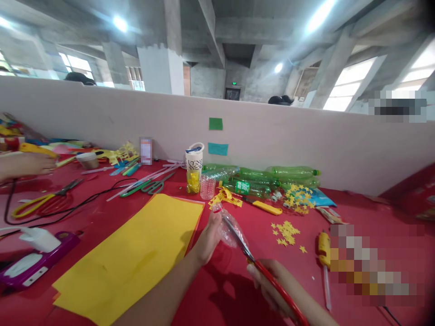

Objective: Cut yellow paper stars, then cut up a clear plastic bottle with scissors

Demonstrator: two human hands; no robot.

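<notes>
"What are the person's hands doing?"

"The left hand [210, 237] grips a clear plastic bottle [226, 236] near its neck, fingers closed against it. The right hand [270, 283] is wrapped around red-handled scissors [277, 284], whose blades lie along the plastic (whether they are parted, I cannot tell)."

"Where is that bottle?"

"Held above the red table [204, 303], near the center, just right of a stack of yellow sheets [136, 253]."

"Which containers stand nearby?"

"Behind the hands, a white patterned tumbler [195, 157] stands upright with a looped handle. In front of it is a clear container [193, 182] with yellow material inside, and just beside that, a clear ribbed cup [207, 189]. To their right, green bottles [256, 174] lie on their sides along the pale partition [163, 111]."

"And farther off?"

"Well to the left is a paper cup [87, 160], its contents hidden from this angle. On the right, loose yellow stars [288, 232] lie scattered on the table."
</notes>
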